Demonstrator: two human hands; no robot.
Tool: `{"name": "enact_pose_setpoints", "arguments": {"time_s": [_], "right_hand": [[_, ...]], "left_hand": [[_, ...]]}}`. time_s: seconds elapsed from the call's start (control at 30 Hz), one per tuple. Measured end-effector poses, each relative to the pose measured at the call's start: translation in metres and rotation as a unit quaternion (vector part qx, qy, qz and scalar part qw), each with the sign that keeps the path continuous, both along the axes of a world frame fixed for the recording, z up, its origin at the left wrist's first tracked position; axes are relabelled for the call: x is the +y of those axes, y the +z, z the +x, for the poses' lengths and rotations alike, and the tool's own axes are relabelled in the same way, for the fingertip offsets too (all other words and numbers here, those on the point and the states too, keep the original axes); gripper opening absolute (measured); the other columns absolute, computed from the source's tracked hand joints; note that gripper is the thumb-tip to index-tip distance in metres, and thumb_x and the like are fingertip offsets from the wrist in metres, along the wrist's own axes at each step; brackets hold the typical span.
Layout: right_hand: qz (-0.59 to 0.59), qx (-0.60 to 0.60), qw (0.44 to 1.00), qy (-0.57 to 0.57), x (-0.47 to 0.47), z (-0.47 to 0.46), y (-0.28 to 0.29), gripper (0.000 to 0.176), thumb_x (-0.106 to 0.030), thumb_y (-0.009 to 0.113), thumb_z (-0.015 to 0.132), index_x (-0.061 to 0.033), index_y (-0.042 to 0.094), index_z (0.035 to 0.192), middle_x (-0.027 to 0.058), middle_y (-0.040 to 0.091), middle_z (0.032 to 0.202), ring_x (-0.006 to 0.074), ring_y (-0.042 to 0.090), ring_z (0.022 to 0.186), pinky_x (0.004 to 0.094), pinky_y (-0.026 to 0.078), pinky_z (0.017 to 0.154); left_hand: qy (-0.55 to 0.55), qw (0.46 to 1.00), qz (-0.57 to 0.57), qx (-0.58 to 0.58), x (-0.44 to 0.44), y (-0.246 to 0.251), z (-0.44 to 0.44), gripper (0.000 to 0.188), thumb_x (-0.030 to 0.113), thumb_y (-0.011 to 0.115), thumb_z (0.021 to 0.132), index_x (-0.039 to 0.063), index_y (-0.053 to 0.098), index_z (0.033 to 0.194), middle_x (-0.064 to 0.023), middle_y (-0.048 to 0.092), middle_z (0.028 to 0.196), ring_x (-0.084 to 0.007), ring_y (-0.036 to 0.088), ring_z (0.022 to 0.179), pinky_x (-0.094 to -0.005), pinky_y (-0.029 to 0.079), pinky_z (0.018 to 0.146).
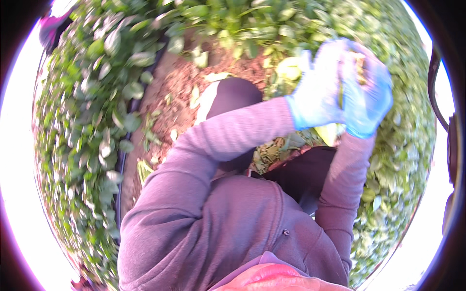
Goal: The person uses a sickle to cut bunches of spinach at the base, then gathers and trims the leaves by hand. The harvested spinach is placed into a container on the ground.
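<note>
My left hand [322,85], in a translucent blue disposable glove, is raised over the leafy plants at the upper right, and motion blurs it. Pressed close beside it is my right hand [367,91], gloved alike, with its fingers curled. Between the hands some yellowish-brown plant matter [360,69] shows, too blurred to name; the right hand's fingers close around it. Whether the left hand grips anything is hidden. Just left of the gloves are pale yellow-green leaves [289,68], and another pale leaf [327,134] hangs below the wrists.
Dense broad-leaved green plants [87,109] stand along the left, top and right. A strip of reddish-brown soil [182,87] with scattered leaves runs by my bent knee [235,96]. A dark hose or edging [122,160] borders the left row. Dry leaf litter [273,154] lies between my legs.
</note>
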State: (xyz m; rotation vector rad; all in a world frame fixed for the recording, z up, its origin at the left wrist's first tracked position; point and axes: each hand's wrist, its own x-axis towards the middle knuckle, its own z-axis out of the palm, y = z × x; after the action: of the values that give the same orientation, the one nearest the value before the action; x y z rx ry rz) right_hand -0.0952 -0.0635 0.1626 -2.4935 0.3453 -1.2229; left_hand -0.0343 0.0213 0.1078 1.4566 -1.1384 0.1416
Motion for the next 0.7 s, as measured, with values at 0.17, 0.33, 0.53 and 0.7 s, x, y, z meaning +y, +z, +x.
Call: {"name": "enact_pose_setpoints", "arguments": {"time_s": [0.17,0.33,0.53,0.7], "right_hand": [[0.039,-0.068,0.995,0.066,0.026,0.008,0.015,0.027,-0.008,0.075,0.08,-0.0002,0.068,0.105,0.0065,0.068,0.097,0.0137,0.062,0.086,0.0273,0.05,0.075],[0.029,-0.179,0.961,0.209,0.032,-0.003,0.013,0.054,-0.035,0.052,0.093,0.0087,0.05,0.125,0.0205,0.06,0.117,0.0261,0.062,0.099,0.0361,0.052,0.086],[0.154,-0.052,0.978,0.13,-0.009,-0.022,-0.008,0.046,-0.026,0.043,0.097,0.0089,0.05,0.126,0.0206,0.057,0.125,0.0282,0.058,0.109,0.0394,0.046,0.097],[0.198,0.096,0.971,0.09,-0.028,-0.032,-0.033,0.041,-0.021,0.04,0.101,0.0039,0.051,0.131,0.0177,0.058,0.126,0.0223,0.056,0.111,0.0363,0.041,0.102]], "left_hand": [[0.059,0.991,-0.123,0.011,0.009,0.009,0.003,0.092,0.031,0.08,0.061,0.007,0.033,0.136,-0.0231,0.042,0.133,-0.0412,0.038,0.131,-0.0624,0.02,0.107],[0.067,0.977,-0.197,0.047,0.06,0.015,0.037,0.093,0.005,0.08,0.065,0.01,0.02,0.137,-0.0099,0.048,0.106,-0.0153,0.056,0.087,-0.0325,0.053,0.073],[0.237,0.969,-0.072,-0.008,0.26,0.0,0.076,0.086,-0.004,0.075,0.071,0.009,0.015,0.132,-0.0088,0.052,0.107,-0.014,0.059,0.091,-0.027,0.052,0.077],[0.43,0.877,0.198,0.085,0.43,0.005,0.03,0.079,0.006,0.077,0.074,0.006,0.028,0.135,-0.0117,0.056,0.108,-0.0173,0.06,0.099,-0.0315,0.052,0.083]]}}
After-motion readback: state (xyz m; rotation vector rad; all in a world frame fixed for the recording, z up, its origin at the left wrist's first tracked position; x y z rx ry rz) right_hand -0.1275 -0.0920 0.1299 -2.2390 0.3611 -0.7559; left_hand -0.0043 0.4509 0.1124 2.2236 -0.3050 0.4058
